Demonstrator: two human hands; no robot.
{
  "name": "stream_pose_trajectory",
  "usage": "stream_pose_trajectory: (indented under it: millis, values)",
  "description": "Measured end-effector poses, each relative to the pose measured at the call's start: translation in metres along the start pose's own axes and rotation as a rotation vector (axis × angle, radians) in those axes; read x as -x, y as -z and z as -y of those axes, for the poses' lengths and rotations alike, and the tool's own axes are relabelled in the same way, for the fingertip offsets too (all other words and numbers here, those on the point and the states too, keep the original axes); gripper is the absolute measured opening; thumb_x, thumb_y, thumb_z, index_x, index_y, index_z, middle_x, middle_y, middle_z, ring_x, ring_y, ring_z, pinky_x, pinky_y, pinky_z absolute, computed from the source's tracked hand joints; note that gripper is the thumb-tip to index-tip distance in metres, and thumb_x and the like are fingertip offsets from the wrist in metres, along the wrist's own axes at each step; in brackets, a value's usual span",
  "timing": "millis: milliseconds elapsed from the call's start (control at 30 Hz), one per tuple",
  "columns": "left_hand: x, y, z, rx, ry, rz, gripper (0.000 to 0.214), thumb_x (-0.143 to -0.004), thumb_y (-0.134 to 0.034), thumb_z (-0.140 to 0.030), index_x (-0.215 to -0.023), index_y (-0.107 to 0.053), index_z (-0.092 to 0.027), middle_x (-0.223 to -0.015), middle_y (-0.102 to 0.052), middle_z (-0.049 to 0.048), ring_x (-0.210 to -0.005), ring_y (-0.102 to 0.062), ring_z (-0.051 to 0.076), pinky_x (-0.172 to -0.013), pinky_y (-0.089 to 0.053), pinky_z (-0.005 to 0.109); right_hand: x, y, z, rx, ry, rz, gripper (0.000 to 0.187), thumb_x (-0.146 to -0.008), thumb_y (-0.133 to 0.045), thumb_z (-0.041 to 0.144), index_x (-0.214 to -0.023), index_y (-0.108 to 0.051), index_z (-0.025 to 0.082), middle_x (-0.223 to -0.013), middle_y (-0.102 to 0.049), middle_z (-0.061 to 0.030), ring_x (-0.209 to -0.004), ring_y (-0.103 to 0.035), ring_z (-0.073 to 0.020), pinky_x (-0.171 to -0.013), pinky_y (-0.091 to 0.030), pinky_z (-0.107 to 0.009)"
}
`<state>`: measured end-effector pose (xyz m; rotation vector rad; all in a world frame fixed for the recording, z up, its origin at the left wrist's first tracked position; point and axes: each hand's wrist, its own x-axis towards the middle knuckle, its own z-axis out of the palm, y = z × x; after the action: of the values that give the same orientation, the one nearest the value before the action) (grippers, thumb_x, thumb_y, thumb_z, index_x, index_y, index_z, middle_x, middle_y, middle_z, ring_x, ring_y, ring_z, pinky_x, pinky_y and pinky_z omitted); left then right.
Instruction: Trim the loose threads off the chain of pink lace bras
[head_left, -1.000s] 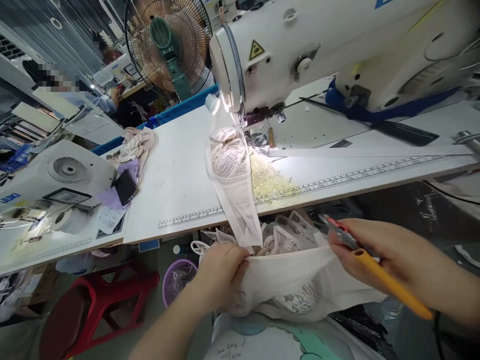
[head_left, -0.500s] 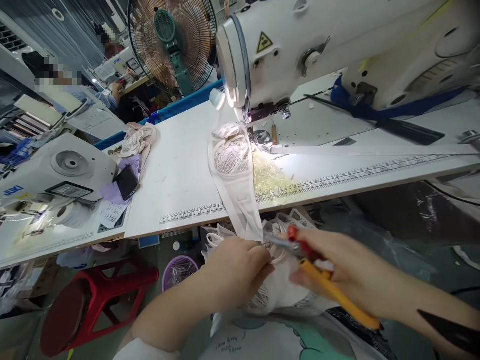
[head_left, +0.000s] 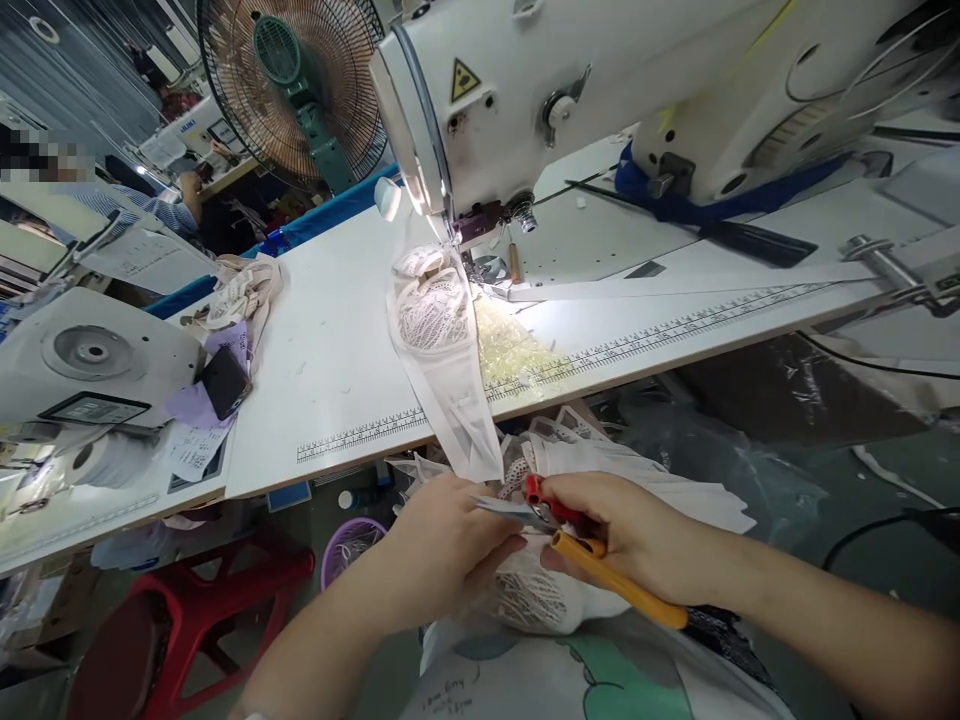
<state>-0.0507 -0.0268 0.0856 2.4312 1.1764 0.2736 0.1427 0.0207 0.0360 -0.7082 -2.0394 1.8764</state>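
Closing in from the right, my right hand [head_left: 637,535] has met the left hand [head_left: 450,535] since a second ago; this is the head view. It is clenched round red-handled snips [head_left: 525,508] and a yellow pen [head_left: 619,583]. The snips' tips point left, just beside the left fingers. The left hand is closed, pinching lace fabric [head_left: 536,595] that lies under both hands. A white strip [head_left: 454,410] ends just above the left hand, which is the nearer one. Its long axis runs up and away over the surface [head_left: 337,340] edge to the machine [head_left: 510,40]. I cannot tell whether the blades are parted or what lies between them. The fingers hide the pinch itself.
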Motion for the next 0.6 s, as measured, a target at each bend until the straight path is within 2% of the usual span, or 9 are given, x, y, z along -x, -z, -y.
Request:
stream_pose_trajectory:
  millis: [133, 300, 367, 467, 533, 600]
  values:
    - [-0.006, 0.003, -0.002, -0.071, -0.029, 0.072, 0.022, -0.092, -0.041, -0.023, -0.084, -0.061, -0.017, -0.068, -0.060, 0.0035, -0.062, -0.053, 0.016, -0.059, -0.037, 0.028, 0.000, -0.001, -0.007, -0.025, 0.053, 0.034, 0.022, -0.076, -0.052, 0.022, -0.064, -0.035, 0.022, -0.063, -0.034, 0.0053, -0.055, -0.031, -0.0101, -0.049, -0.027, -0.023]
    - [0.009, 0.006, 0.008, -0.098, 0.056, 0.126, 0.019, -0.091, -0.042, -0.020, -0.099, -0.059, -0.016, -0.083, -0.064, 0.0065, -0.078, -0.058, 0.020, -0.080, -0.041, 0.037, 0.006, 0.003, -0.012, -0.091, 0.054, 0.004, 0.029, -0.082, -0.053, 0.030, -0.063, -0.031, 0.022, -0.063, -0.031, 0.0059, -0.053, -0.025, -0.0094, -0.047, -0.025, -0.023]
    - [0.019, 0.009, 0.015, 0.019, 0.114, 0.064, 0.021, -0.092, -0.040, -0.018, -0.102, -0.059, -0.016, -0.087, -0.065, 0.0084, -0.083, -0.057, 0.020, -0.080, -0.043, 0.036, 0.010, 0.005, -0.015, -0.117, 0.040, 0.012, 0.030, -0.084, -0.052, 0.036, -0.065, -0.033, 0.022, -0.065, -0.033, 0.0050, -0.054, -0.027, -0.0101, -0.049, -0.027, -0.023]
    - [0.033, 0.007, 0.022, 0.324, 0.236, -0.103, 0.018, -0.091, -0.044, -0.019, -0.096, -0.061, -0.016, -0.087, -0.065, 0.0085, -0.082, -0.058, 0.018, -0.073, -0.046, 0.029, 0.017, 0.007, -0.020, -0.124, -0.001, 0.017, 0.033, -0.086, -0.049, 0.045, -0.068, -0.035, 0.022, -0.067, -0.033, 0.0037, -0.057, -0.030, -0.0120, -0.050, -0.027, -0.025]
    - [0.038, -0.001, 0.023, 0.551, 0.342, -0.233, 0.014, -0.088, -0.051, -0.022, -0.091, -0.062, -0.015, -0.085, -0.064, 0.0074, -0.080, -0.059, 0.017, -0.073, -0.047, 0.029, 0.021, 0.005, -0.025, -0.125, -0.010, 0.015, 0.034, -0.086, -0.047, 0.049, -0.068, -0.037, 0.022, -0.065, -0.033, 0.0033, -0.056, -0.031, -0.0128, -0.050, -0.027, -0.025]
    - [0.036, -0.012, 0.020, 0.768, 0.431, -0.395, 0.017, -0.084, -0.059, -0.029, -0.091, -0.062, -0.015, -0.085, -0.061, 0.0072, -0.079, -0.058, 0.016, -0.071, -0.048, 0.029, 0.025, 0.001, -0.030, -0.086, -0.031, -0.061, 0.033, -0.086, -0.047, 0.049, -0.068, -0.043, 0.022, -0.062, -0.036, 0.0025, -0.054, -0.035, -0.0138, -0.048, -0.031, -0.025]
